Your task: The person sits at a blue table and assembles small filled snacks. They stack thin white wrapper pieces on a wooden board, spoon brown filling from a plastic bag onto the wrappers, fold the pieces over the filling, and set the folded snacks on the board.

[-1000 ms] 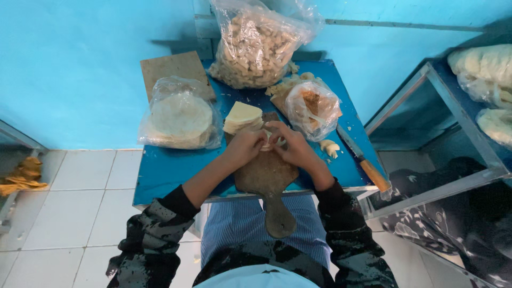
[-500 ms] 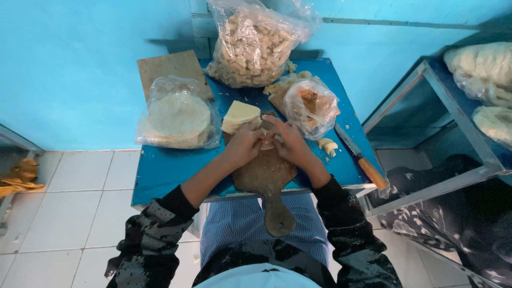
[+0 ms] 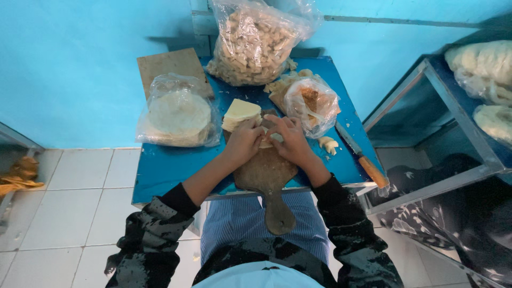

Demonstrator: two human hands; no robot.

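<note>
My left hand [image 3: 244, 140] and my right hand [image 3: 288, 140] meet over the far end of a round wooden board [image 3: 266, 176] with a handle that points back at me. Between the fingers of both hands sits a small pale piece of dough [image 3: 265, 140], mostly covered. Just beyond my left hand stands a stack of pale yellow square sheets [image 3: 241, 113]. The board lies on a small blue table [image 3: 170, 168].
A clear bag of round flat wrappers [image 3: 178, 113] lies left. A big bag of small pale pieces [image 3: 253, 45] stands at the back, a smaller bag [image 3: 311, 102] right of it. An orange-handled knife [image 3: 362, 158] lies at the right edge. A metal rack [image 3: 458, 106] stands right.
Both hands stay together on the dough with only small finger shifts. The view has barely moved.
</note>
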